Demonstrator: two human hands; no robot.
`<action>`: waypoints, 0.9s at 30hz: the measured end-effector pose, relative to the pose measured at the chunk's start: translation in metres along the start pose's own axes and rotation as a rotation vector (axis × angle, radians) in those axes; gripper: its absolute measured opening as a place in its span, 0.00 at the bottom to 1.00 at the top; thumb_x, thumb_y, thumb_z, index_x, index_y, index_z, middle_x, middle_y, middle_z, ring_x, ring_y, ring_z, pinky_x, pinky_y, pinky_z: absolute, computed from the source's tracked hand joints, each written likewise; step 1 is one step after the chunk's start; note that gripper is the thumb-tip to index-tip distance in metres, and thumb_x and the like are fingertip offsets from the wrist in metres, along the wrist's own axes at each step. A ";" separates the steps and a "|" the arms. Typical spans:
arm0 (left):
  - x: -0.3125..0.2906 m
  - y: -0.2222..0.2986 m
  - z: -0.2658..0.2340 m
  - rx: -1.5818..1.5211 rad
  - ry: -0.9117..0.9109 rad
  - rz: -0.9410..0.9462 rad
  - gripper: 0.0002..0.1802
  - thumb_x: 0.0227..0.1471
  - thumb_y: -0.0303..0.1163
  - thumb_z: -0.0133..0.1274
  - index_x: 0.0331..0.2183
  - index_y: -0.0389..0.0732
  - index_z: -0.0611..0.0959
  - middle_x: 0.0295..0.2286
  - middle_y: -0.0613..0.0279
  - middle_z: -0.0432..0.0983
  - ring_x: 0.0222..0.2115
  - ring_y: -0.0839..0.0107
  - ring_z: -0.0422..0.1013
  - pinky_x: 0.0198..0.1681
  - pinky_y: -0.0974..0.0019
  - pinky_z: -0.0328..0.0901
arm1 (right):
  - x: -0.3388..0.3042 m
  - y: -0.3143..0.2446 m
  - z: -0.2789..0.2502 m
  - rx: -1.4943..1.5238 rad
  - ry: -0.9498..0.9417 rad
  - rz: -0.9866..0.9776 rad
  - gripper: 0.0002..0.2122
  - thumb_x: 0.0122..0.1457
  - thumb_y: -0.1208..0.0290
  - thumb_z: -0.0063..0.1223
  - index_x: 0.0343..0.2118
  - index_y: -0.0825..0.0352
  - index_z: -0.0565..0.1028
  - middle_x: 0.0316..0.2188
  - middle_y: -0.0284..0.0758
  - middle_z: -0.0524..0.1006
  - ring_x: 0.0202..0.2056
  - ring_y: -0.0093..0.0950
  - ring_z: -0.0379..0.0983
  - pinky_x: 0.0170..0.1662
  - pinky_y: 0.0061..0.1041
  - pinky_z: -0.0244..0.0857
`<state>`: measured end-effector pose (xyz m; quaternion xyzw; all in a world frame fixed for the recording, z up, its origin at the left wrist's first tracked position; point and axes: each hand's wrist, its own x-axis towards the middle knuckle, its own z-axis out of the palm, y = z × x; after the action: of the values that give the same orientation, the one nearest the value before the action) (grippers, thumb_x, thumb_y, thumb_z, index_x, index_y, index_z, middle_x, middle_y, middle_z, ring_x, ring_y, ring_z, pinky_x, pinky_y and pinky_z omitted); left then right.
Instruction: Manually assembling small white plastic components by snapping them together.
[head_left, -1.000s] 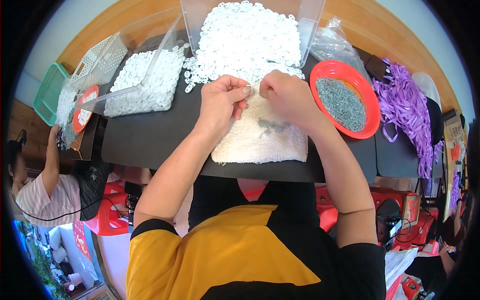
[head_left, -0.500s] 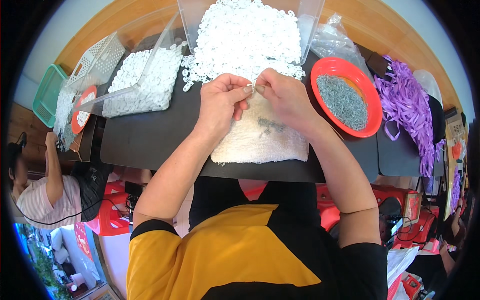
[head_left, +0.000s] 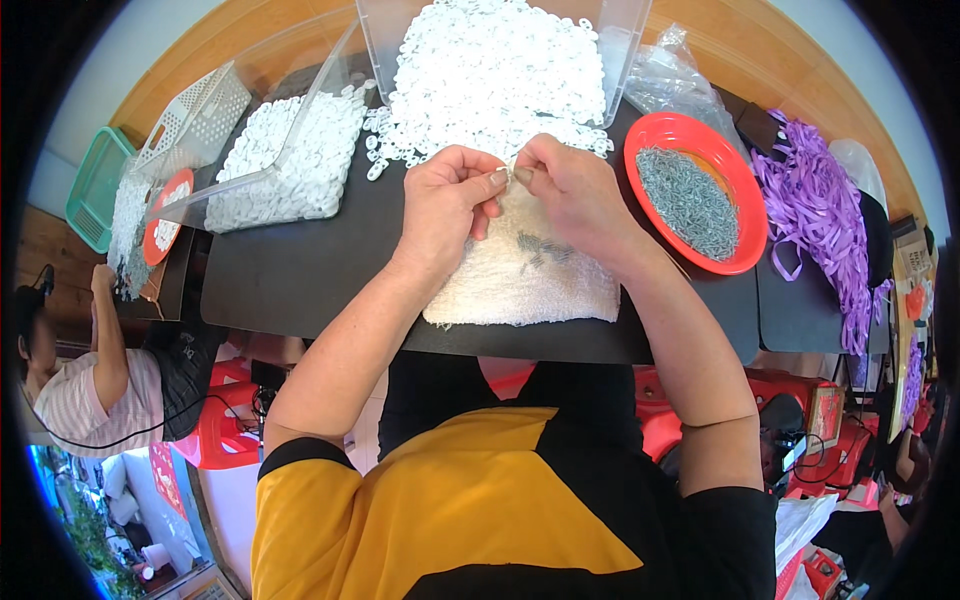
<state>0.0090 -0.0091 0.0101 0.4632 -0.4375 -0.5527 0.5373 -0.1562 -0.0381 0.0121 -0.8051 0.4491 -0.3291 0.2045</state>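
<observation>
My left hand (head_left: 448, 205) and my right hand (head_left: 580, 200) meet fingertip to fingertip over a cream towel (head_left: 520, 295). Thumbs and forefingers of both pinch a tiny white plastic piece (head_left: 509, 171), mostly covered by the fingers. Below them on the towel lies a small scatter of grey metal pieces (head_left: 543, 250), thin and short. Just beyond my hands, small white oval plastic pieces (head_left: 500, 75) are heaped in and spill from a clear bin (head_left: 622, 80). To the right, a red oval dish (head_left: 745, 255) holds many more thin grey metal pieces (head_left: 688, 205).
A second clear bin (head_left: 335, 150) of white pieces stands at the left, near a white basket (head_left: 205, 110) and green tray (head_left: 85, 205). Purple ribbons (head_left: 820, 220) pile at the right beside a plastic bag (head_left: 675, 85). A co-worker (head_left: 100, 390) sits at far left.
Both hands stay together, with only a slight shift of the fingertips. The whole view has moved very slightly.
</observation>
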 end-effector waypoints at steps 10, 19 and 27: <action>-0.002 0.000 0.001 0.015 0.015 -0.015 0.02 0.53 0.20 0.53 0.31 0.31 0.78 0.20 0.62 0.73 0.15 0.79 0.65 0.15 0.77 0.57 | -0.001 0.000 0.002 0.010 -0.022 0.003 0.05 0.57 0.69 0.50 0.31 0.64 0.73 0.23 0.41 0.77 0.30 0.41 0.75 0.33 0.40 0.65; -0.003 -0.004 0.003 0.020 0.019 -0.008 0.02 0.52 0.19 0.54 0.31 0.32 0.78 0.20 0.63 0.73 0.16 0.80 0.66 0.15 0.77 0.56 | -0.001 -0.002 0.008 0.103 0.009 -0.008 0.04 0.55 0.73 0.51 0.30 0.67 0.72 0.22 0.43 0.75 0.29 0.43 0.74 0.32 0.39 0.65; 0.000 -0.010 0.001 -0.093 0.051 0.059 0.01 0.51 0.19 0.54 0.30 0.33 0.80 0.21 0.64 0.74 0.17 0.81 0.66 0.16 0.77 0.56 | 0.000 -0.009 0.009 0.298 -0.031 0.135 0.04 0.54 0.75 0.50 0.28 0.69 0.72 0.21 0.45 0.74 0.27 0.42 0.73 0.32 0.37 0.65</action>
<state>0.0065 -0.0087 0.0007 0.4388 -0.4109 -0.5444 0.5851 -0.1444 -0.0335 0.0120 -0.7389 0.4449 -0.3651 0.3505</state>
